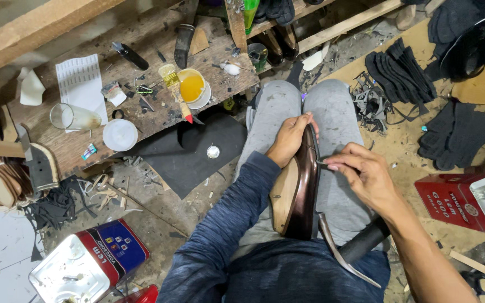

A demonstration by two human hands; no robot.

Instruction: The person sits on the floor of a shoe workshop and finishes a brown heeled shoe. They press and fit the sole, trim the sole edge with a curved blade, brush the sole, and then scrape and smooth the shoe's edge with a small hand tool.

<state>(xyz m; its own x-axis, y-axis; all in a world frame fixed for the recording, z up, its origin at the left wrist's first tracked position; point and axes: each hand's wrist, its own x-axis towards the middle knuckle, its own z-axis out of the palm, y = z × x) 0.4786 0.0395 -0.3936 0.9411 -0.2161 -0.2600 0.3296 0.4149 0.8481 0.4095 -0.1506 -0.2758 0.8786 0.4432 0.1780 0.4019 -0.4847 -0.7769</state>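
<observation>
Two hands on brown shoe (305, 191), lengthwise on lap, toe away from body

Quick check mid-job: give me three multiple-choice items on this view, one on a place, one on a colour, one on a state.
1. Where does the dark brown shoe lie?
A. on the person's lap
B. on the wooden bench
C. on the floor

2. What colour is the liquid in the small tub?
A. blue
B. yellow
C. black

3. How is the left hand placed?
A. open in the air
B. gripping the shoe's toe end
C. on the brush

Answers: 1 A, it rests on grey trousers; 2 B, yellow shows inside; 3 B, fingers wrap the shoe while the right hand works its edge.
</observation>
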